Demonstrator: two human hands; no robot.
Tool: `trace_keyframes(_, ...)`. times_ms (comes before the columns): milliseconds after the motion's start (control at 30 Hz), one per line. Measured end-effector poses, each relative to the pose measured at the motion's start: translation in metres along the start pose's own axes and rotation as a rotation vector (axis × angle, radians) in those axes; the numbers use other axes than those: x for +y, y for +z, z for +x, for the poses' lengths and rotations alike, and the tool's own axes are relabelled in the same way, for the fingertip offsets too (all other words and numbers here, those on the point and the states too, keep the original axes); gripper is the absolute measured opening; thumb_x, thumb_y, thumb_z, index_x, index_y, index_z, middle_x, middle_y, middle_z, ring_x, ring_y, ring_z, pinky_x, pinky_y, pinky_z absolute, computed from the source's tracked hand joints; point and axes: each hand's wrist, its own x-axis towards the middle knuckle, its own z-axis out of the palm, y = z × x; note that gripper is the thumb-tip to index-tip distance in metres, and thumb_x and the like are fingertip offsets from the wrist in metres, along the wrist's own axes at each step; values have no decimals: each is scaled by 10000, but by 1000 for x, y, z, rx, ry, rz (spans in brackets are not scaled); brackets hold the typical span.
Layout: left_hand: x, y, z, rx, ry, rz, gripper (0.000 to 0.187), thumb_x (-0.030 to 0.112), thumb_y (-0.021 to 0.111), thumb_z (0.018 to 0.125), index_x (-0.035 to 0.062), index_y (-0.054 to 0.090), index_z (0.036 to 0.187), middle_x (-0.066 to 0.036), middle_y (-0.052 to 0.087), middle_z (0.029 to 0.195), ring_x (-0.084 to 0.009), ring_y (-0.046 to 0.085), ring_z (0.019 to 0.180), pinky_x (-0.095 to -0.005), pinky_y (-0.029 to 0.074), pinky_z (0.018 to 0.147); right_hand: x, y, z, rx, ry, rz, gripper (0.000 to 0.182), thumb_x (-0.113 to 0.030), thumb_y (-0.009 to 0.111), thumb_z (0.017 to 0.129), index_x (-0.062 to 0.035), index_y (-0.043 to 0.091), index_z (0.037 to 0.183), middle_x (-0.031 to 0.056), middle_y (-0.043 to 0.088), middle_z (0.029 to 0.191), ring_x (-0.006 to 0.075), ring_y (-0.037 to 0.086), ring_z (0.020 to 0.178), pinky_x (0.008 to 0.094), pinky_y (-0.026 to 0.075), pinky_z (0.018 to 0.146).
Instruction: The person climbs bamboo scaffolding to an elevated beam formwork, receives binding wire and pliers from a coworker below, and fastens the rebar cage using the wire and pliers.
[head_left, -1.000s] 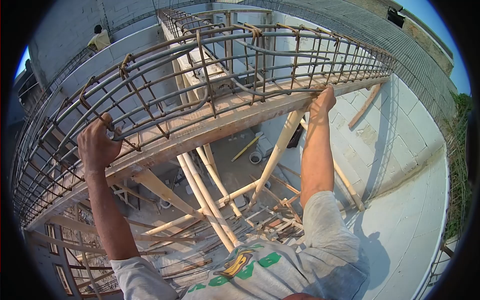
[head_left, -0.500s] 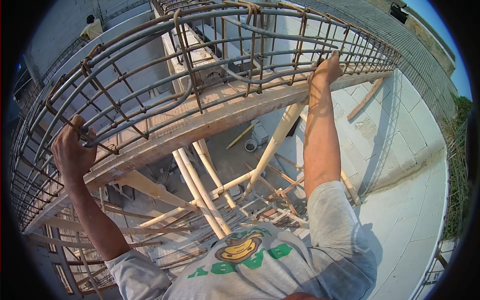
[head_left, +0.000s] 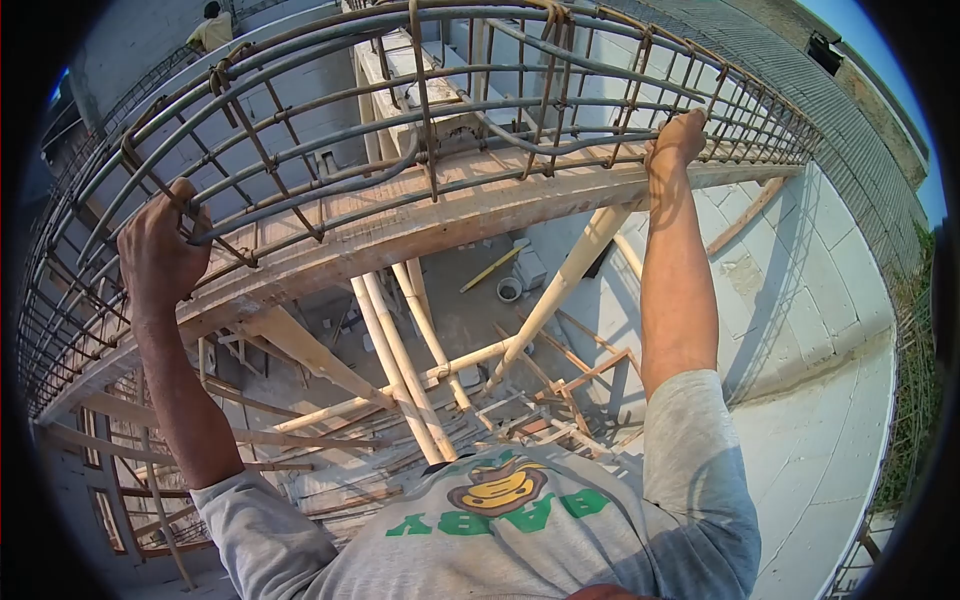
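Observation:
A long rebar cage (head_left: 424, 110) of lengthwise bars and tied stirrups curves across the upper view, over a wooden formwork beam (head_left: 440, 216). My left hand (head_left: 163, 246) is closed around the cage's bars at the left, beside the end of a bent bar (head_left: 300, 200). At the right, my right hand (head_left: 680, 140) grips the cage with curled fingers, just above the beam's edge. Which bar lies in each fist is partly hidden by the fingers. Both arms are stretched forward and apart.
Slanting wooden poles (head_left: 565, 295) prop the beam from below. Far down lie a bucket (head_left: 509, 289) and scattered timber. A pale block wall (head_left: 830, 290) stands at right, with a corrugated roof (head_left: 870, 165) beyond. Another person (head_left: 212, 32) is at the upper left.
The cage, beam and both hands sit farther right in view, as the camera has shifted slightly. Both hands keep hold of the cage at about the same places.

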Motion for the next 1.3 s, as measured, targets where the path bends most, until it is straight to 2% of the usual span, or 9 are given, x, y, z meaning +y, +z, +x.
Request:
trace_keyframes(333, 8, 9, -4, 171, -21, 80, 204, 92, 680, 715, 98, 540, 864, -56, 585, 750, -267, 603, 769, -389, 459, 728, -2, -3, -12, 21, -100, 102, 916, -671, 402, 850, 219, 530, 1028, 298, 611, 860, 333, 627, 747, 460, 475, 614)
trace_keyframes(600, 7, 11, -3, 196, -25, 75, 200, 92, 674, 699, 110, 545, 851, -65, 588, 732, -285, 603, 726, -393, 469, 686, -18, -11, -32, -89, -46, 102, 825, -725, 573, 696, 94, 567, 794, 92, 482, 691, 230, 466, 618, 408, 364, 481)
trace_keyframes(833, 6, 6, 0, 25, -92, 109, 175, 160, 696, 748, 101, 552, 827, -81, 600, 707, -307, 625, 708, -416, 480, 644, -23, -12, -37, -85, -42, 43, 942, -736, 518, 737, 175, 540, 976, 232, 583, 840, 296, 586, 682, 437, 462, 536)
trace_keyframes(867, 5, 5, -1, 29, -82, 105, 179, 177, 700, 756, 97, 557, 828, -83, 598, 702, -309, 624, 703, -414, 481, 641, -17, -10, -28, -114, -49, -7, 996, -736, 479, 767, 214, 464, 1068, 286, 581, 957, 343, 613, 797, 453, 499, 686)
trace_keyframes(967, 3, 8, 0, 61, -57, 69, 200, 217, 711, 770, 86, 574, 832, -87, 592, 688, -311, 621, 690, -408, 482, 633, -1, -4, -2, -85, -65, -65, 1048, -748, 466, 768, 236, 397, 1123, 333, 556, 1063, 379, 603, 950, 416, 490, 816)
trace_keyframes(1067, 2, 8, 0, 62, -61, 51, 222, 247, 721, 770, 73, 601, 839, -90, 589, 678, -307, 621, 682, -404, 482, 632, 2, -4, 5, -107, -58, -52, 1066, -754, 468, 766, 237, 362, 1145, 348, 541, 1101, 387, 584, 1009, 408, 486, 835)
trace_keyframes(1200, 1, 7, -3, 52, -68, 61, 212, 237, 718, 770, 72, 601, 833, -91, 587, 677, -305, 616, 682, -403, 477, 629, -17, -14, -21, -189, -5, -45, 1057, -757, 454, 775, 222, 350, 1160, 288, 569, 989, 333, 622, 822, 401, 514, 591)
trace_keyframes(1233, 1, 9, -3, 63, -74, 52, 209, 232, 718, 768, 71, 598, 826, -90, 586, 676, -306, 614, 681, -404, 476, 628, -19, -16, -21, -224, 20, -45, 1054, -770, 441, 779, 214, 352, 1147, 237, 572, 888, 291, 605, 675, 383, 461, 457)
trace_keyframes(1300, 3, 9, 0, 88, -77, 33, 203, 221, 716, 764, 70, 590, 814, -89, 584, 675, -307, 610, 679, -405, 473, 627, -12, -7, -14, -107, -24, -48, 1038, -786, 436, 775, 193, 375, 1117, 217, 578, 850, 296, 594, 645, 388, 470, 474)
